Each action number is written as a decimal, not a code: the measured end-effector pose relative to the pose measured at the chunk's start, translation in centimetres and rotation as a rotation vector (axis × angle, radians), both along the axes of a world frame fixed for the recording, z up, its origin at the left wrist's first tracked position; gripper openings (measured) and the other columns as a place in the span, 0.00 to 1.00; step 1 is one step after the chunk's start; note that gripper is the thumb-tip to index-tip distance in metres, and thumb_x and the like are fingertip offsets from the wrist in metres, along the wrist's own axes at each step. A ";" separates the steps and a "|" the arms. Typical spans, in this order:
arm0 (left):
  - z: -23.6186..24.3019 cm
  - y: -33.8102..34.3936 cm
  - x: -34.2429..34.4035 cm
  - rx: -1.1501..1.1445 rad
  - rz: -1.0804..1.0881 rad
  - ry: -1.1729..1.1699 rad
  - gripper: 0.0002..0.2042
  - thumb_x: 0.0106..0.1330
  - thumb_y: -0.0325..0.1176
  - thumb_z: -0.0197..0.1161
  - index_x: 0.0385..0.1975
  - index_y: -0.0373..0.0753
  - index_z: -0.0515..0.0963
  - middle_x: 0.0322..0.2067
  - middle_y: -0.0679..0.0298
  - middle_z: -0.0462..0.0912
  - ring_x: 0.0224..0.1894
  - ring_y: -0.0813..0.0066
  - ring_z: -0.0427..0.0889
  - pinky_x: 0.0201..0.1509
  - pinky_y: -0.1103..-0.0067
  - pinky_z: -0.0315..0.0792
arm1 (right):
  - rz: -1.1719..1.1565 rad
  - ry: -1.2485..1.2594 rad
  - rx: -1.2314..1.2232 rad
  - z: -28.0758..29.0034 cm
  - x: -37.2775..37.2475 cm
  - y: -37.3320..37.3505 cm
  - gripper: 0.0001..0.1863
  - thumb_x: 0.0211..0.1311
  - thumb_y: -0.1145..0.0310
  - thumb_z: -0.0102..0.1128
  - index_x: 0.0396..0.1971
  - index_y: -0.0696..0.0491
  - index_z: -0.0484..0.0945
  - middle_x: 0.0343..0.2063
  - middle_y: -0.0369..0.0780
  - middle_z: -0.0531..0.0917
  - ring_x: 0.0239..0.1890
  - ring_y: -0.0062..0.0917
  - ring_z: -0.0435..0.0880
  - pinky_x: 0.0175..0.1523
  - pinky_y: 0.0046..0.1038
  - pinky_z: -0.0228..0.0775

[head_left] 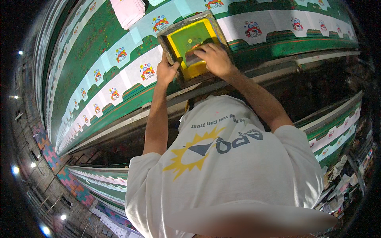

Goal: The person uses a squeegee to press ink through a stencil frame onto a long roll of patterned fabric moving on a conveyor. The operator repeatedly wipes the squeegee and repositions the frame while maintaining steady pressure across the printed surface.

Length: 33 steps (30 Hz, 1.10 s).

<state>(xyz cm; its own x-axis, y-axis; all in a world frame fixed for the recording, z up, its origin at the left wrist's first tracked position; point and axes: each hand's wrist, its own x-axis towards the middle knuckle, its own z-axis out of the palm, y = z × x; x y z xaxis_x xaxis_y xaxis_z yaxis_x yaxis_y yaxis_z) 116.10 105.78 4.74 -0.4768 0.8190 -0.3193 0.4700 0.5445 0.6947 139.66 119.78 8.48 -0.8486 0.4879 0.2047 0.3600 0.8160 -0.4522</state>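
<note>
A screen-printing frame (183,23) with a worn grey rim and a yellow border around green mesh lies at a slant on the near edge of a long green table. My left hand (167,72) is closed around the frame's left side near its lower corner. Inside the frame, my right hand (216,59) grips a squeegee (193,59) against the mesh, its fingers bent over the top. Part of a coloured motif shows through the mesh just above the squeegee. White cut fabric pieces (146,72) with a rainbow cartoon print run in a row on both sides of the frame.
A second row of pale blue printed pieces (131,43) lies farther back. A stack of pink fabric (127,12) sits at the top. Behind me, another green table (337,148) carries printed pieces. Loose scraps (343,182) are heaped at lower right.
</note>
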 end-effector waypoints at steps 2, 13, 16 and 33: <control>0.0 0.0 -0.1 0.025 -0.015 0.018 0.48 0.64 0.44 0.71 0.84 0.46 0.54 0.48 0.46 0.93 0.47 0.44 0.93 0.52 0.58 0.86 | -0.015 -0.104 -0.048 0.0 -1.8 1.6 0.29 0.58 0.79 0.67 0.63 0.47 0.84 0.57 0.41 0.84 0.61 0.41 0.82 0.66 0.42 0.79; 1.2 0.0 -0.1 0.013 -0.050 -0.031 0.48 0.65 0.43 0.70 0.84 0.46 0.52 0.50 0.43 0.91 0.51 0.39 0.91 0.56 0.57 0.85 | 0.031 -0.291 -0.091 1.5 -9.3 9.6 0.21 0.71 0.66 0.68 0.62 0.49 0.86 0.51 0.48 0.90 0.55 0.45 0.90 0.65 0.47 0.81; 1.1 0.1 -0.3 0.033 -0.054 -0.051 0.47 0.65 0.43 0.70 0.83 0.44 0.53 0.51 0.41 0.91 0.52 0.39 0.91 0.57 0.55 0.84 | 0.010 -0.330 -0.062 1.1 -10.0 9.6 0.21 0.72 0.65 0.67 0.63 0.47 0.85 0.52 0.46 0.90 0.57 0.44 0.89 0.65 0.46 0.81; -0.6 0.6 -0.9 -0.064 -0.055 -0.014 0.49 0.69 0.48 0.66 0.84 0.40 0.45 0.55 0.32 0.86 0.56 0.30 0.86 0.61 0.49 0.80 | -0.015 -0.311 -0.231 3.0 -0.4 -1.6 0.32 0.57 0.81 0.65 0.64 0.46 0.85 0.58 0.43 0.86 0.63 0.43 0.84 0.69 0.44 0.78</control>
<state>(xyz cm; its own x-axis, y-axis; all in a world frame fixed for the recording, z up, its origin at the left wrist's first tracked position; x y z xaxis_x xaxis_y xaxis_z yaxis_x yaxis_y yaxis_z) 115.22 106.35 4.16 -0.4267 0.8216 -0.3780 0.4906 0.5614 0.6664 139.27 118.20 11.47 -0.8451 0.5039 -0.1784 0.5203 0.6989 -0.4907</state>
